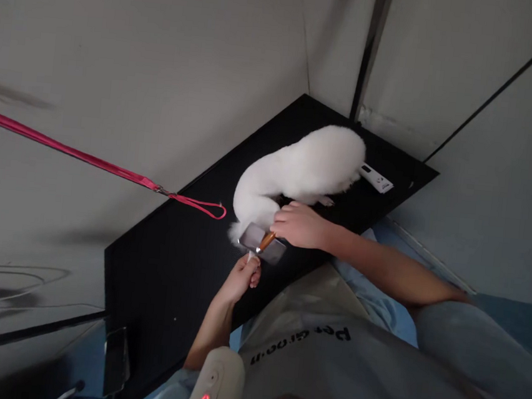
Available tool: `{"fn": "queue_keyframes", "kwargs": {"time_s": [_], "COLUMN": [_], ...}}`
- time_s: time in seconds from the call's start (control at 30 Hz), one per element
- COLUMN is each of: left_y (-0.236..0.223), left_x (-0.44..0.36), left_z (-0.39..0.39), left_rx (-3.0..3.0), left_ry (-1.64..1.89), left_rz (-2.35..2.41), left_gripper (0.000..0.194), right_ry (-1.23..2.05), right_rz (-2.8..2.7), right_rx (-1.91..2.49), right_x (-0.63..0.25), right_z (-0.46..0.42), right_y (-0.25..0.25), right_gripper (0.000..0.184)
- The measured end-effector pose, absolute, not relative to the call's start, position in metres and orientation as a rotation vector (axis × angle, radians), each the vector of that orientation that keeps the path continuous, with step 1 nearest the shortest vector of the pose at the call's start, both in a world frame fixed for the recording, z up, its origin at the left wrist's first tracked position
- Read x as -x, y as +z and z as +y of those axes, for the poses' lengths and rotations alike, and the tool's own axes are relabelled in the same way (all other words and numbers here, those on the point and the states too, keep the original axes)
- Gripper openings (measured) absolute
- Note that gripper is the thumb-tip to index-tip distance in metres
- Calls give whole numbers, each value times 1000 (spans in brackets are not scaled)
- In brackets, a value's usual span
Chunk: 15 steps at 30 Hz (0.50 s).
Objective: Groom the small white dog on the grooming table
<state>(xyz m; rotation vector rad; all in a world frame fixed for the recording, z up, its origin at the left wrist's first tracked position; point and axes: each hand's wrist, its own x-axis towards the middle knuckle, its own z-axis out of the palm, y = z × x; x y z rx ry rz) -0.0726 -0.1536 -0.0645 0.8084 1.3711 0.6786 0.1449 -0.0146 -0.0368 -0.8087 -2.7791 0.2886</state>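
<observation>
A small white fluffy dog (304, 169) stands on a black table (169, 272), its rear toward me. My right hand (298, 224) is closed round the wooden handle of a slicker brush (262, 244), whose metal head lies against the dog's hind end. My left hand (242, 279) sits just below the brush, fingers pinched on a tuft of the dog's white fur or its tail; I cannot make out which.
A pink leash (91, 159) stretches from the left, its loop hanging over the table. A white remote-like device (377, 179) lies beyond the dog. A phone (116, 359) rests at the table's near corner. Grey walls close in behind. A device with a red light (215, 386) hangs at my chest.
</observation>
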Motion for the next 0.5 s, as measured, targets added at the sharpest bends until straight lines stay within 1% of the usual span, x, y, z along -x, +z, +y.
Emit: {"fn": "queue_keyframes", "kwargs": {"time_s": [0.03,0.13,0.17,0.27,0.3,0.4,0.43,0.5], "left_y": [-70,-81,-83,-89,-90,-96,-98,-102], "left_x": [71,67,67,67,68,67,66,64], "left_z": [-155,-161,-162,-165,-166,-168,-169,-169], "left_rx": [-851,-926,-949,-1001,-1004,-990,-980,-955], "left_ry": [684,687,682,670,679,718,721,731], "left_rz": [1385,1404,1406,1420,1429,1428,1415,1395], "left_gripper": [45,44,44,46,47,46,45,44], "right_ry": [283,187,170,222,243,228,229,286], "right_rz": [-2806,-2718,-2700,-2798,-2825,-2726,-2690,-2684], "right_rx": [792,1022,1018,739,719,1026,1073,1012], "right_x": [-145,-146,-146,-145,-145,-145,-145,-146], "right_z": [-14,-12,-13,-17,-18,-19,-20,-25], "right_y": [-36,-35,-36,-41,-43,-53,-57,-66], "right_gripper": [22,22,23,21,21,22,23,24]}}
